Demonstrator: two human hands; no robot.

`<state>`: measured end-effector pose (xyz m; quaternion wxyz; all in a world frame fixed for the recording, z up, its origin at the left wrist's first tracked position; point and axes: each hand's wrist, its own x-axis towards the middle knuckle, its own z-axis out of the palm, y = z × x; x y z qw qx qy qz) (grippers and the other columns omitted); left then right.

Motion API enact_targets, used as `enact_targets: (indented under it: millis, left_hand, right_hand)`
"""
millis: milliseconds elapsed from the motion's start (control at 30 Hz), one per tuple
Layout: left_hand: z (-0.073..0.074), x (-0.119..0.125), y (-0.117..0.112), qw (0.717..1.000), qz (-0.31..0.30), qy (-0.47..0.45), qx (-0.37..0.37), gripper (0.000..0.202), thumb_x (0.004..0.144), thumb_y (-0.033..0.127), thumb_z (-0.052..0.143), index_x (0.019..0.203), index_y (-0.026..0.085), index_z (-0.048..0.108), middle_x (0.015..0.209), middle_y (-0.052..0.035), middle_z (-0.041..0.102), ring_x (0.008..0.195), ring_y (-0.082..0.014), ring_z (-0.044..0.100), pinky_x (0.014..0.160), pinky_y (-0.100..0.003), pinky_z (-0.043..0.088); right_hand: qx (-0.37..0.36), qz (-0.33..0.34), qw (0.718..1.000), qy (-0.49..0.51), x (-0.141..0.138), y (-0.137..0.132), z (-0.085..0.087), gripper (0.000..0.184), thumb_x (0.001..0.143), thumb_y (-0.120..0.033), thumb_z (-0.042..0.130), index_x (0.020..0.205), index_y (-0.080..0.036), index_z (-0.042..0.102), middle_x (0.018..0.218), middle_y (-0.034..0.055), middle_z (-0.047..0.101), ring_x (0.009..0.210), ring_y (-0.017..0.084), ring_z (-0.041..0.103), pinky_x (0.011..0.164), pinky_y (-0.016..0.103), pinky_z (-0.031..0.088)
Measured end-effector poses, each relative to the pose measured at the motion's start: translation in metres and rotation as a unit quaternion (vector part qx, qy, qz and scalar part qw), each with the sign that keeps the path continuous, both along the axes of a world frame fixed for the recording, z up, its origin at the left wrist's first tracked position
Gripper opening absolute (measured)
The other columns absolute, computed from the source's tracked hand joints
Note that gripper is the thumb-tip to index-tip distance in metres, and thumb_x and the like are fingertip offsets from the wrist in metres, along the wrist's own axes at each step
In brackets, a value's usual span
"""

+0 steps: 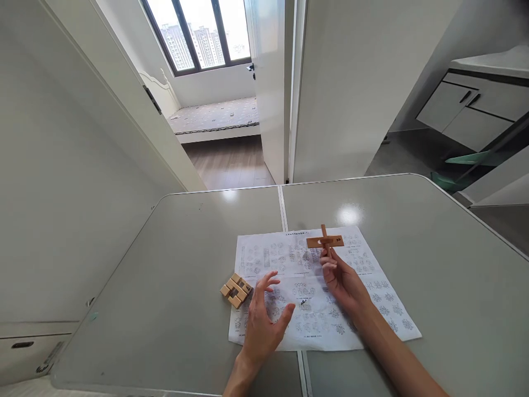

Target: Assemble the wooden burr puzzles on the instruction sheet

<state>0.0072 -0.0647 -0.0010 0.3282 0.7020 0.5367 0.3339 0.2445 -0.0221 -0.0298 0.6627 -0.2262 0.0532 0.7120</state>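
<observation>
while the right hand [343, 281] is pinching the lower end of a wooden cross [325, 241] between thumb and fingertips, holding it up over the far part of the printed sheet [372, 309], the left hand [264, 322] is hovering with fingers spread, holding nothing. the cross's flat bar is lying left to right. the cluster of wooden blocks [236, 290] is sitting just left of the left hand, at the sheet's edge on the grey table [165, 275], nothing standing between them.

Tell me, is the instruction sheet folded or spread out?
Spread out. The instruction sheet lies flat on the table, printed side up, all four corners showing. The open left hand hovers over its near left part.
</observation>
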Motion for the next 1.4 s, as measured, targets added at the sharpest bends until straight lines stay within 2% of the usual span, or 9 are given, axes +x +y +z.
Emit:
enact_targets:
  millis: [100,300,533,800,1067,1200,1300,1400]
  left_hand:
    - [0.0,0.0,0.0,1.0,-0.005,-0.003,-0.001,0.052,0.098,0.043,0.065,0.144,0.029,0.047,0.133,-0.0109,0.066,0.113,-0.0263,0.068,0.101,-0.047,0.056]
    - [-0.003,-0.001,0.001,1.0,-0.014,-0.004,0.003,0.048,0.099,0.04,0.063,0.143,0.029,0.048,0.129,-0.0096,0.065,0.108,-0.0242,0.069,0.098,-0.043,0.057]
    - [-0.002,0.0,0.001,1.0,-0.022,0.0,0.01,0.046,0.099,0.034,0.061,0.142,0.029,0.048,0.126,-0.0089,0.065,0.108,-0.0233,0.068,0.097,-0.043,0.057]
    - [-0.001,0.001,0.001,0.999,-0.025,0.003,0.021,0.044,0.098,0.031,0.061,0.14,0.029,0.05,0.124,-0.0078,0.067,0.108,-0.0225,0.069,0.096,-0.041,0.058]
    - [-0.007,0.0,0.002,0.999,-0.035,0.002,0.024,0.044,0.099,0.032,0.062,0.141,0.03,0.048,0.125,-0.0071,0.065,0.11,-0.0217,0.068,0.097,-0.04,0.059]
    - [-0.01,0.0,0.002,0.999,-0.04,0.005,0.035,0.044,0.099,0.03,0.062,0.141,0.03,0.048,0.125,-0.0066,0.065,0.109,-0.0212,0.069,0.096,-0.04,0.059]
    - [-0.009,0.0,0.003,0.998,-0.044,0.004,0.048,0.041,0.098,0.027,0.063,0.138,0.029,0.052,0.124,-0.0065,0.066,0.107,-0.021,0.07,0.094,-0.038,0.06]
    - [-0.007,0.001,0.004,0.997,-0.052,0.004,0.051,0.034,0.099,0.024,0.061,0.132,0.028,0.057,0.121,-0.0068,0.067,0.104,-0.0212,0.07,0.091,-0.037,0.06]
  right_hand:
    - [-0.008,-0.031,0.999,0.017,0.009,0.002,0.001,0.033,0.098,-0.003,0.062,0.124,-0.023,0.064,0.099,0.0018,0.068,0.074,0.008,0.068,0.068,0.012,0.068]
    - [0.014,-0.077,0.997,-0.003,0.024,0.006,-0.005,0.051,0.098,-0.003,0.063,0.142,-0.027,0.055,0.103,0.0017,0.072,0.084,0.012,0.077,0.076,0.019,0.072]
    - [-0.033,-0.126,0.99,0.047,0.032,0.007,-0.001,0.049,0.105,0.003,0.041,0.15,-0.016,0.046,0.107,0.0079,0.076,0.096,0.014,0.08,0.084,0.02,0.07]
    - [-0.045,-0.162,0.983,0.076,0.037,0.007,0.005,0.049,0.109,0.0,0.031,0.155,-0.014,0.042,0.116,0.0103,0.078,0.106,0.013,0.079,0.09,0.021,0.069]
    - [-0.063,-0.149,0.985,0.063,0.038,0.005,0.009,0.045,0.108,-0.002,0.04,0.148,-0.019,0.052,0.105,0.0046,0.08,0.093,0.012,0.081,0.084,0.018,0.069]
    - [-0.087,-0.116,0.988,0.049,0.034,0.004,0.012,0.035,0.108,-0.004,0.041,0.134,-0.017,0.061,0.093,0.004,0.078,0.077,0.01,0.079,0.071,0.013,0.069]
    - [-0.082,-0.054,0.995,0.022,0.026,0.004,0.01,0.026,0.1,-0.003,0.055,0.118,-0.018,0.066,0.086,0.0015,0.074,0.066,0.008,0.073,0.06,0.012,0.067]
    - [-0.036,0.01,0.999,-0.035,0.014,0.003,0.006,0.022,0.086,-0.006,0.076,0.103,-0.018,0.069,0.082,-0.0011,0.07,0.061,0.007,0.066,0.054,0.012,0.063]
